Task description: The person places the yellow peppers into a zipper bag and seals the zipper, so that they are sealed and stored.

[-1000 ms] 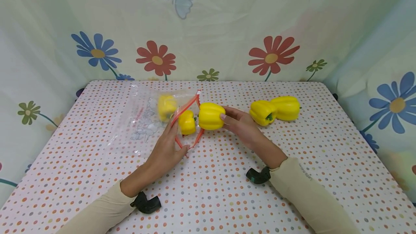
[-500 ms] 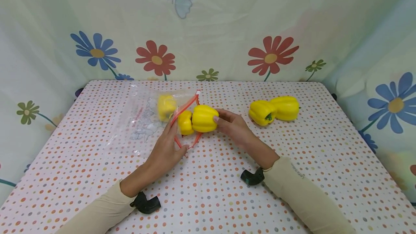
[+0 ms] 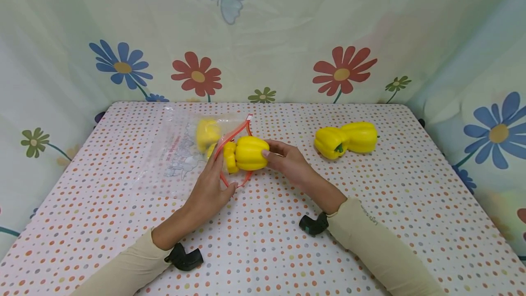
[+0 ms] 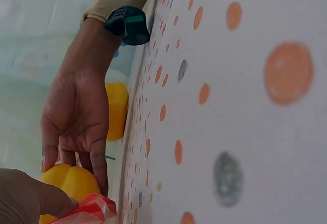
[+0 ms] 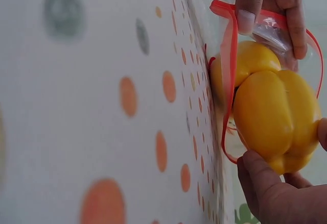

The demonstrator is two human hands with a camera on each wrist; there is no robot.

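Note:
A clear plastic bag (image 3: 164,168) with a red-edged mouth lies left of centre, its opening facing right. My left hand (image 3: 211,186) holds the rim, thumb at the lower edge (image 5: 227,81). Between my right hand's (image 3: 289,161) thumb and fingers is a yellow bell pepper (image 3: 251,153), at the bag's mouth. In the right wrist view this pepper (image 5: 271,114) touches another yellow pepper (image 5: 250,60) just inside the opening. More yellow shows through the plastic, including a pepper (image 3: 207,134) further in.
Two yellow peppers, one on the left (image 3: 330,142) and one on the right (image 3: 361,137), lie touching each other at the back right of the dotted table (image 3: 370,195). A flowered cloth (image 3: 279,22) hangs behind the table.
My right hand has moved left with its pepper, from outside the mouth into the opening. The peppers in the bag have shifted slightly left. My left hand has stayed at the rim.

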